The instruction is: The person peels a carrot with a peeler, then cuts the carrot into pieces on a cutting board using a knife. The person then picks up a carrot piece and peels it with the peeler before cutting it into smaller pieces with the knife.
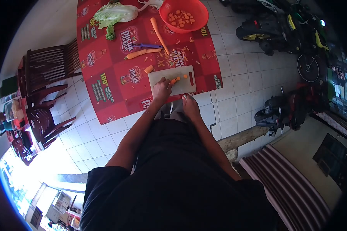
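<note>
A white cutting board with a red grip slot lies near the front edge of the table. On it, my left hand is closed round a piece of carrot, with a few cut slices to its right. My right hand is closed at the board's front edge, holding what looks like a knife; only a thin pale part shows, and the rest is hard to make out. Another carrot piece rests at the board's upper left corner.
A red bowl of carrot slices stands at the back right. Near it lie a whole carrot, another carrot, a purple-handled tool, peelings and a napa cabbage. Chairs stand left, motorbikes right.
</note>
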The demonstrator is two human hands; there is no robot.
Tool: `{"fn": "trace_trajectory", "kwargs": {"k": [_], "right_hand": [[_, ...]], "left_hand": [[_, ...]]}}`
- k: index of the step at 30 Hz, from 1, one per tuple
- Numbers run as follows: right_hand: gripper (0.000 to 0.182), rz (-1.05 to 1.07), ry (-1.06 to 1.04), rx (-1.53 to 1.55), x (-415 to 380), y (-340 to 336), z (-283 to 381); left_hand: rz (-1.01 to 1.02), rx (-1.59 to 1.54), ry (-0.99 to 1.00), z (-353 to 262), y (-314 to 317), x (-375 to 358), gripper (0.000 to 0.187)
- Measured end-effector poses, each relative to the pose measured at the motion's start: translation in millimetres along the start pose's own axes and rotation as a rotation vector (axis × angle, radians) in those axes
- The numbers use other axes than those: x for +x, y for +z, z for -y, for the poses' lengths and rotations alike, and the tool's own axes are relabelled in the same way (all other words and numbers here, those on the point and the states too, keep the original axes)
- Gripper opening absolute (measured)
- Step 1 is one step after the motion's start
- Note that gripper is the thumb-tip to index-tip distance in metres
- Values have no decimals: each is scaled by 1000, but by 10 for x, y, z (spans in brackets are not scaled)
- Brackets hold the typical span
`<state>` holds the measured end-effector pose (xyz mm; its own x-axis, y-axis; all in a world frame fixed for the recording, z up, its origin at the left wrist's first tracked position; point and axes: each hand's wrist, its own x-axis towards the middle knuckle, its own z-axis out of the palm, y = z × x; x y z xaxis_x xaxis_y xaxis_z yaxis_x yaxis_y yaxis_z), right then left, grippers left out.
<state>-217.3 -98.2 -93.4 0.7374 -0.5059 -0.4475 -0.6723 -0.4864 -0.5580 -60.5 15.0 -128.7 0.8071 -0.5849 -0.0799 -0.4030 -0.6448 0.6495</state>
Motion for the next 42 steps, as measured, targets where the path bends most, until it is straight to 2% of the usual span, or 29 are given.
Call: {"fn": "trace_trajectory", "kwargs": {"k": [5, 9, 11, 13, 20, 23, 27, 29, 33, 36, 39, 42], "right_hand": [[44, 4, 14, -37, -81, 147, -311], [41, -69, 6, -60, -131, -4, -198], [40, -74, 40, -185, -120, -114, -103], [40, -105, 47, -249, -104, -192, -46], [44, -198, -15, -282, -80, -193, -103], [45, -180, 6, -292, -77, -205, -100], [43, -206, 15, -286, -110, -206, -164], [41, -162, 91, -269, -132, -249, -134], [40, -112, 121, -236, -113, -231, -126], [42, -149, 62, -85, -118, -176, -111], [42, -110, -81, 153, -80, -119, -112], [41, -27, -125, 124, -25, 0, -144]], "left_hand": [[31, -3, -58, -15, -9, 27, 19], [44, 6, -51, -59, -65, 14, 20], [60, 10, -46, -51, -70, 12, 21], [50, 25, 31, 10, -25, 3, 24], [212, 507, 317, -126, -155, -44, 52], [260, 517, 285, -80, -84, -21, 62], [205, 382, 183, -101, -78, 6, 48], [163, 252, 103, -95, -62, 35, 40], [96, 154, 85, 26, -18, 44, 29], [52, 115, 93, 41, -39, 10, 25], [31, 83, 87, 51, -44, 4, 20], [15, 80, 97, 60, -25, -10, 17]]}}
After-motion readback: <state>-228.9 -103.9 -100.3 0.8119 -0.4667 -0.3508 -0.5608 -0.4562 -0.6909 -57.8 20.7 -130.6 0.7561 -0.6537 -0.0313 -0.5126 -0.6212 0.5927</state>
